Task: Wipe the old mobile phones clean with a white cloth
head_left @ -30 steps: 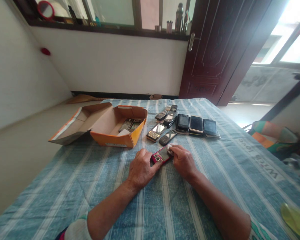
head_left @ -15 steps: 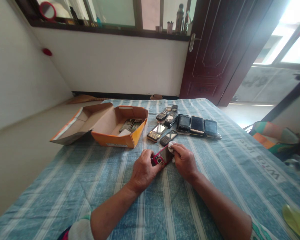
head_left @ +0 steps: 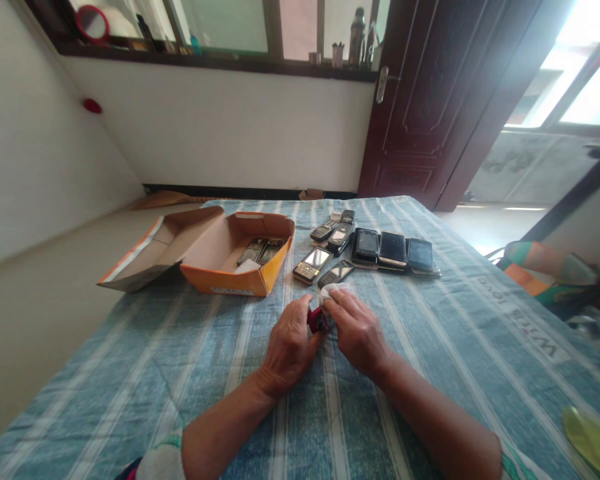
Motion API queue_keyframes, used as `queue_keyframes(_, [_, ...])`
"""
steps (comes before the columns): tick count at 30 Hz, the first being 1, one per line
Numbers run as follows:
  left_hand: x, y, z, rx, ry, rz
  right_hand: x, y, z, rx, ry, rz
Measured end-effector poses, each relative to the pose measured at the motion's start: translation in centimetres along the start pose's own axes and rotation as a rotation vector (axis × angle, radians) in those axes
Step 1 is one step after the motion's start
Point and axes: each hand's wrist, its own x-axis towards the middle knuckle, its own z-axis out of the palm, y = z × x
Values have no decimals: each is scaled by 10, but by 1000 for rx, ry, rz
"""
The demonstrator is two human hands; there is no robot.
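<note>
My left hand (head_left: pixel 291 339) grips a pink-red mobile phone (head_left: pixel 318 321) by its lower end, above the striped cloth. Pressed over the phone's upper part is a white tissue (head_left: pixel 336 291), pinched under the fingers of my right hand (head_left: pixel 357 328). Tissue and fingers hide most of the screen. Just beyond the hands lie a dark keypad phone (head_left: pixel 336 273) and a gold-trimmed keypad phone (head_left: pixel 312 265). More old keypad phones (head_left: pixel 340 237) are grouped behind them.
To the left stands an open orange cardboard box (head_left: pixel 225 283) with phone parts (head_left: pixel 260 252) inside, its lid (head_left: pixel 165 247) folded out. Dark touchscreen phones (head_left: pixel 393 251) lie in a row at right. A yellow-green object (head_left: pixel 593 437) sits near the right edge. Blue striped cloth (head_left: pixel 180 373) covers the table.
My right hand has moved left and toward me with the tissue, which now covers the phone's screen. The tissue looks more spread out. My left hand keeps its hold on the phone.
</note>
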Motion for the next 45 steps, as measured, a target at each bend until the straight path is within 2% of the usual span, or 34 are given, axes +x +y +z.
queue_keyframes(3, [-1, 1, 0, -8, 42, 92, 2, -15, -1, 10, -44, -103])
queue_keyframes(6, [-1, 1, 0, 29, 59, 129, 5, -21, -3, 3, -98, -123])
queue_keyframes(12, [-2, 2, 0, 39, 16, 151, 10, -12, -6, -93, -136, -50])
queue_keyframes(19, [-4, 1, 2, 31, -37, 63, 8, 17, -10, -197, -158, 98])
queue_keyframes(22, [-5, 1, 2, 25, -53, 52, 6, 21, -10, -204, -141, 102])
queue_keyframes(27, [-5, 1, 3, 21, -22, 94, 4, 0, -6, -161, -84, -6])
queue_keyframes(32, [-5, 1, 2, -6, 44, 150, 5, -22, -4, -68, -104, -114])
queue_keyframes(39, [-6, -1, 3, -2, -30, 87, 10, -8, -7, -85, -149, -6])
queue_keyframes(45, [-6, -2, 5, 10, -17, 77, 10, 14, -8, -63, -132, 147])
